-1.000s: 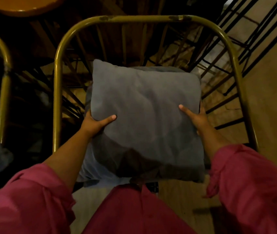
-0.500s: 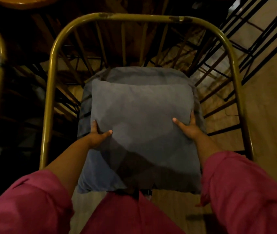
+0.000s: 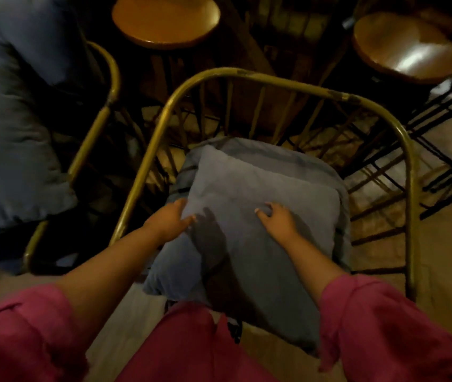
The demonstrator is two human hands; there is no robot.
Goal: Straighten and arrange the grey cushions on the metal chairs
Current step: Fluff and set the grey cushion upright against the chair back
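Observation:
A grey square cushion (image 3: pixel 263 188) lies on a matching grey seat pad (image 3: pixel 282 154) in the brass-coloured metal chair (image 3: pixel 247 75) in front of me. My left hand (image 3: pixel 169 220) rests palm down on the cushion's left edge, fingers spread. Laid flat on the cushion's top, a little right of the middle, is my right hand (image 3: pixel 277 220), its fingers slightly bent. Neither hand grips the fabric. The cushion's near end hangs over the seat's front toward my body.
A second brass chair (image 3: pixel 92 133) stands to the left with another large grey cushion (image 3: pixel 10 128) on it. Two round wooden stools (image 3: pixel 164 20) (image 3: pixel 404 48) stand beyond the chairs. Black metal bars (image 3: pixel 445 133) run along the right over a tan floor.
The cushion went down onto the seat pad. Both hands let go of its sides and now rest on top. My view has swung left and back, showing the neighbouring chair and the stools.

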